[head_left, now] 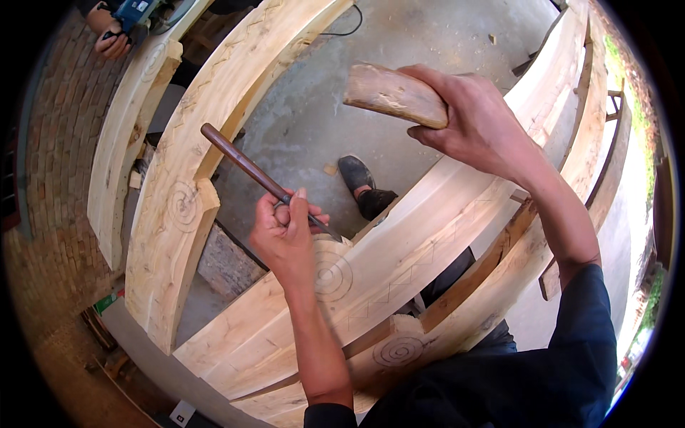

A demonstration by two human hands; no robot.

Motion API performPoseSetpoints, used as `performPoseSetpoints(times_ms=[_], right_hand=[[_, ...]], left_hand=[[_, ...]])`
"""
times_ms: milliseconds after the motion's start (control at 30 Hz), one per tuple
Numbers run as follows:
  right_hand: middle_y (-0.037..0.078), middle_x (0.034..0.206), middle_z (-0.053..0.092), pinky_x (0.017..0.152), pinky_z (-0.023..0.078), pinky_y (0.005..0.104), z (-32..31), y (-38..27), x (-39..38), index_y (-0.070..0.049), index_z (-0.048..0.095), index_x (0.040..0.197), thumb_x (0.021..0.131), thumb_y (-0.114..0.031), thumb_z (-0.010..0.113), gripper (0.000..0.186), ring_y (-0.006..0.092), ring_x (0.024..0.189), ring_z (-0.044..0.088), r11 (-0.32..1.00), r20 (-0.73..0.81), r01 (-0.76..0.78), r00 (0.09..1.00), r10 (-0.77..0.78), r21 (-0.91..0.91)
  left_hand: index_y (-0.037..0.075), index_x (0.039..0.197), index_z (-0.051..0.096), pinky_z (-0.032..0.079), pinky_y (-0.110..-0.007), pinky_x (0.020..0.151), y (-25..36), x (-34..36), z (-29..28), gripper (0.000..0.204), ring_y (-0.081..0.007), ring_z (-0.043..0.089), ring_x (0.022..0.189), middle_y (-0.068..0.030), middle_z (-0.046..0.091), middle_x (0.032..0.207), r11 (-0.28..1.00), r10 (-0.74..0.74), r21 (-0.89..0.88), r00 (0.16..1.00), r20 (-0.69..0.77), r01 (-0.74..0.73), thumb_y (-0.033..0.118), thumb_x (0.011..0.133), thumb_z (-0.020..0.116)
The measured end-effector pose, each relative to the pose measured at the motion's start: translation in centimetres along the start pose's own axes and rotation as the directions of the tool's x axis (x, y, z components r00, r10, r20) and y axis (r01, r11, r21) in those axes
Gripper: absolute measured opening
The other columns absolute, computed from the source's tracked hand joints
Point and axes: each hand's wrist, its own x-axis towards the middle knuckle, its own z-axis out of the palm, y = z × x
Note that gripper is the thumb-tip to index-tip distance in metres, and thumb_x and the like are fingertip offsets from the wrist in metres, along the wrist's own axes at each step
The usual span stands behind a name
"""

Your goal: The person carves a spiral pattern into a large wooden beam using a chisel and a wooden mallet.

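My left hand [285, 232] grips a chisel [246, 165] with a long brown wooden handle, its metal tip resting on a pale wooden beam [428, 228] next to a carved spiral [332, 274]. My right hand [474, 118] holds a chunky wooden mallet [392, 94] raised above the beam, well clear of the chisel's handle end. A zigzag line is drawn along the beam's face. A second spiral [399, 351] shows on the beam below.
Another curved beam [207, 135] with a spiral lies to the left, a third one [125, 135] beyond it. Another person's hand [110, 39] holds a blue power tool at top left. My shoe [357, 175] stands on the concrete floor. A brick wall runs along the left.
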Motion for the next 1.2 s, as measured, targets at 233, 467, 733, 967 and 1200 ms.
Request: performPoseSetpoints(times_ms=[233, 467, 733, 967, 1200], right_hand=[[0.017, 0.099, 0.077, 0.087, 0.057, 0.0498, 3.7, -2.4, 9.2, -0.013, 0.069, 0.133, 0.078, -0.013, 0.075, 0.055, 0.0395, 0.099, 0.072, 0.943, 0.199, 0.297, 0.943, -0.266, -0.15], [0.017, 0.097, 0.077, 0.088, 0.056, 0.0507, 7.1, -6.7, 16.4, -0.013, 0.073, 0.124, 0.075, -0.014, 0.076, 0.049, 0.0394, 0.097, 0.073, 0.904, 0.04, 0.424, 0.905, -0.423, -0.057], [0.011, 0.113, 0.079, 0.092, 0.059, 0.0437, 7.9, -10.5, 21.2, -0.019, 0.072, 0.137, 0.077, -0.014, 0.076, 0.06, 0.0321, 0.107, 0.074, 0.927, 0.021, 0.347, 0.937, -0.348, -0.142], [0.009, 0.124, 0.076, 0.101, 0.056, 0.0417, 5.4, -11.1, 22.4, -0.021, 0.07, 0.142, 0.073, -0.008, 0.076, 0.07, 0.0294, 0.118, 0.07, 0.933, 0.167, 0.321, 0.941, -0.295, -0.161], [0.006, 0.128, 0.076, 0.102, 0.056, 0.0422, 6.0, -11.8, 22.6, -0.023, 0.068, 0.146, 0.074, -0.01, 0.08, 0.074, 0.0286, 0.121, 0.07, 0.836, 0.369, 0.456, 0.866, -0.338, -0.305]], left_hand=[[-0.001, 0.108, 0.062, 0.054, -0.026, 0.051, -0.1, 0.1, 0.4, 0.013, -0.016, 0.072, 0.061, -0.0079, 0.071, 0.073, 0.998, -0.021, 0.057, 1.0, 0.013, 0.02, 0.009, 0.103, 0.069], [-0.002, 0.105, 0.061, 0.055, -0.026, 0.051, -0.1, -0.2, -0.3, 0.011, -0.0148, 0.071, 0.059, -0.0064, 0.07, 0.071, 0.997, 0.046, 0.066, 0.999, 0.005, -0.046, 0.006, 0.103, 0.068], [-0.003, 0.106, 0.062, 0.055, -0.028, 0.051, 0.3, 0.0, 0.2, 0.01, -0.0157, 0.071, 0.058, -0.0061, 0.067, 0.068, 0.999, 0.027, 0.018, 0.999, 0.037, -0.028, 0.004, 0.101, 0.068], [-0.003, 0.105, 0.062, 0.055, -0.028, 0.051, 0.5, -0.1, 0.6, 0.011, -0.0167, 0.07, 0.058, -0.0071, 0.067, 0.067, 0.999, 0.005, 0.042, 0.999, 0.043, -0.007, 0.005, 0.101, 0.069], [-0.004, 0.102, 0.061, 0.054, -0.028, 0.051, 0.1, -0.3, 0.4, 0.01, -0.0175, 0.071, 0.058, -0.0086, 0.068, 0.067, 0.995, 0.023, 0.099, 0.999, 0.029, -0.025, 0.004, 0.102, 0.067]])
